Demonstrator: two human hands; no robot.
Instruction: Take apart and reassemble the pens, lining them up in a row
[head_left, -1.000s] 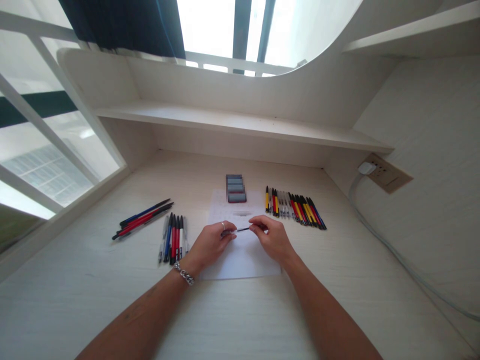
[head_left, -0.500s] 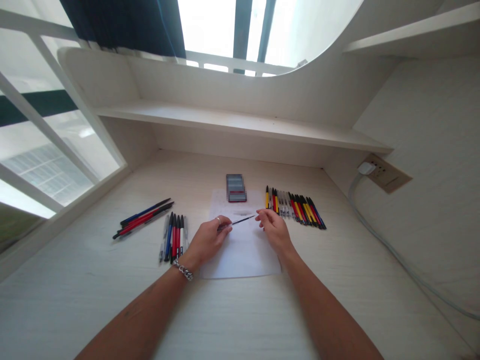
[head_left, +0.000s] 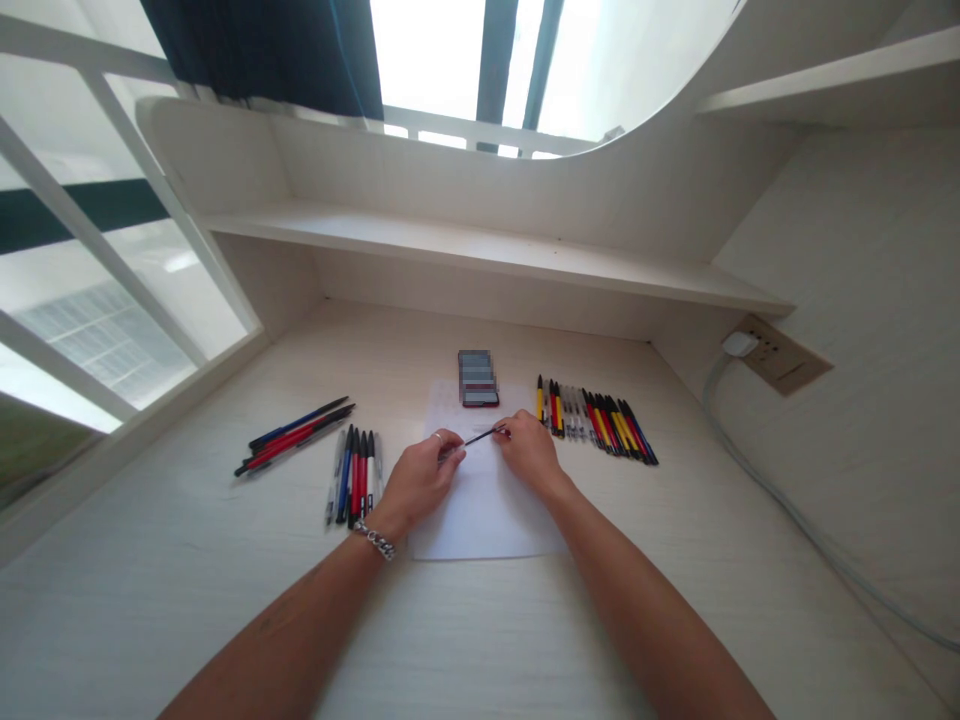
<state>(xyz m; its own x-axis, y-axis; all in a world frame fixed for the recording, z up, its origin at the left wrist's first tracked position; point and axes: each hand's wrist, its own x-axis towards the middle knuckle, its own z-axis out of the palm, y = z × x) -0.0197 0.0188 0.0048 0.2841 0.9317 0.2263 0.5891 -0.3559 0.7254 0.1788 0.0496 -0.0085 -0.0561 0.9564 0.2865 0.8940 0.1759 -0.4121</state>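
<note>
Over the white paper (head_left: 480, 520), a thin dark pen refill (head_left: 478, 438) slants up to the right between my two hands. My left hand (head_left: 427, 478) is closed around its lower left end, with a ring on one finger and a chain bracelet at the wrist. The fingers of my right hand (head_left: 529, 450) pinch its upper right end. What else the fingers may cover is hidden. Just beyond the hands lies a phone (head_left: 478, 378), its screen blurred, at the top of the paper.
A row of several pens (head_left: 600, 418) lies right of the paper. Upright-lying pens (head_left: 356, 475) sit by my left wrist, with a loose bunch of red and blue pens (head_left: 296, 437) farther left. A shelf (head_left: 495, 240) spans the back; a cable (head_left: 750, 480) runs down the right wall.
My right hand has moved left and closed on the refill's free end, which it was apart from before. The view has shifted slightly; my left hand keeps its hold.
</note>
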